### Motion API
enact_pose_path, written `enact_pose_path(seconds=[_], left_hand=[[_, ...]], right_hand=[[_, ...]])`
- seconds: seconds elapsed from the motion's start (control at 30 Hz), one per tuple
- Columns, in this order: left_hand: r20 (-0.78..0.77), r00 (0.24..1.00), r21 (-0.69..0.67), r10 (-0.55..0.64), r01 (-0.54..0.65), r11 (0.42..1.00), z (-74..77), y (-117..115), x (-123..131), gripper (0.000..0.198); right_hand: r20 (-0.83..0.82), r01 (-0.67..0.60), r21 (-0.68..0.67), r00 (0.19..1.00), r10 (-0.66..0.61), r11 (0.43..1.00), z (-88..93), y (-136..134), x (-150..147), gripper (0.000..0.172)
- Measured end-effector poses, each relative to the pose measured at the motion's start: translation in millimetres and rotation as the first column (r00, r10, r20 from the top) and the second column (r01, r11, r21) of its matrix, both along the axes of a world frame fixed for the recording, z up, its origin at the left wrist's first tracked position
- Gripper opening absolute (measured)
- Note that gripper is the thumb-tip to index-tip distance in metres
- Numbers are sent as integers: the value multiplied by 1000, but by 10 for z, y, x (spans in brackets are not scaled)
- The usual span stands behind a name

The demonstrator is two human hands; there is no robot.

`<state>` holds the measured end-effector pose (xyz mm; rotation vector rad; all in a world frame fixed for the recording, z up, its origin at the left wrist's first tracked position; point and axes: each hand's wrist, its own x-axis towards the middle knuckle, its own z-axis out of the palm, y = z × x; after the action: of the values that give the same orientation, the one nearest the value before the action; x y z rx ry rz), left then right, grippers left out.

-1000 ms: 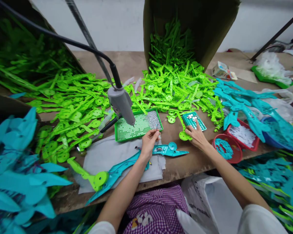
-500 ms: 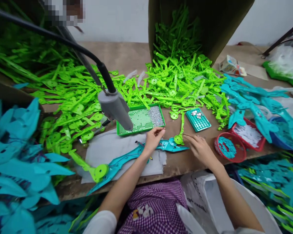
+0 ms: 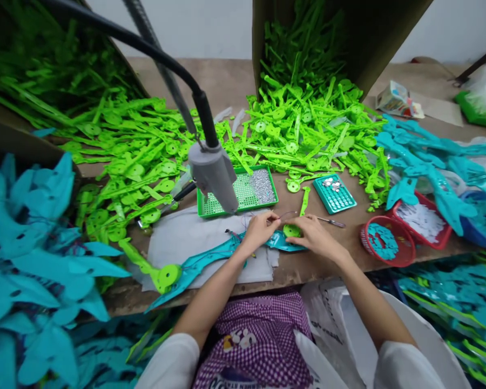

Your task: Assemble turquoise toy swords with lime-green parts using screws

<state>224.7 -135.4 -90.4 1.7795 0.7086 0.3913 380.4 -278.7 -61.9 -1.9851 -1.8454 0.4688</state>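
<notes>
My left hand point(image 3: 262, 231) is over the turquoise plastic part point(image 3: 210, 249), its thumb and forefinger pinched on a thin dark wire point(image 3: 288, 214) that arcs to the right. My right hand point(image 3: 314, 235) reaches in from the right, thumb and forefinger apart, above the green arm piece point(image 3: 305, 200) with a round end. This round end lies on the turquoise part and is partly covered by the hand. Just beyond my right hand, a slim metal tool point(image 3: 335, 222) rests on the table. Another green arm piece point(image 3: 168, 277) sits at the turquoise part's left end.
A grey tool head point(image 3: 213, 173) hangs from a cable above a green tray point(image 3: 276, 195) of small metal pieces. A teal tray point(image 3: 350, 206) holds round metal discs. Red baskets point(image 3: 409, 258) stand at right. Green parts point(image 3: 299, 129) are heaped behind; turquoise parts point(image 3: 40, 270) fill the left.
My right hand has moved left over the green round end and let go of the slim tool, which now lies on the table. The whole view has shifted slightly.
</notes>
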Motion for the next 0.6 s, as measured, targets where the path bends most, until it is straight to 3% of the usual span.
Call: enact_pose_path(seconds=[0.17,0.4,0.43,0.5,0.6], left_hand=[[-38,999,16,-8,9,1000,-16,-5,-5,14],[-107,990,118,-90,102,988,106,49,-56,11],[-100,990,113,-103,115,987,123,52,-62,11],[-73,986,117,-147,155,981,159,36,-70,12],[-25,973,181,-229,230,956,223,-21,-74,15]], right_hand=[[24,23,-44,999,-22,999,16,17,-112,45],[-55,-37,-82,998,33,996,-32,-61,-158,45],[-67,-15,-38,998,13,999,-22,-100,-156,45],[-94,146,111,986,-136,983,15,-159,-152,46],[-140,357,252,933,-331,899,76,-140,-170,52]])
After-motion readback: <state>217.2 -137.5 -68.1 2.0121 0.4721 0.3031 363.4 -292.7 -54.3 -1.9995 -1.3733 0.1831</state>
